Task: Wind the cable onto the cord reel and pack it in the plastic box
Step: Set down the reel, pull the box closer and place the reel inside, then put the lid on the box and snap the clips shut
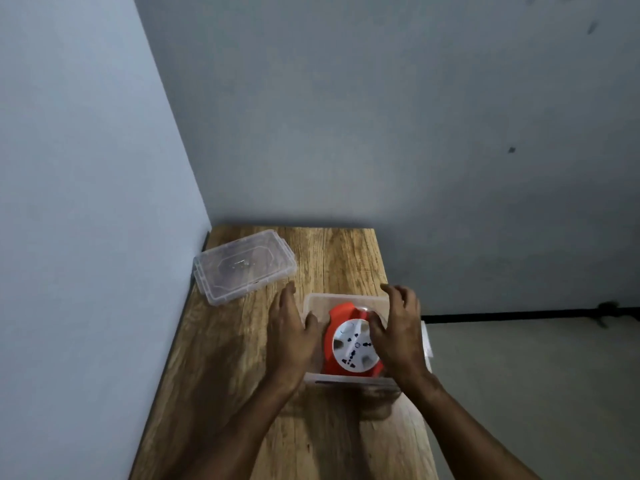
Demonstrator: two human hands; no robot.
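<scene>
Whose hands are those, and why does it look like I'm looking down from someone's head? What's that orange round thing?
A person wears a camera on their head, so you see what they see. Those are their own two hands. The left hand touches the side of a clear plastic box on a wooden table. The right hand rests on the orange and white cord reel, which sits inside the box. It has plug sockets on top. The box's clear lid lies apart, near the wall.
</scene>
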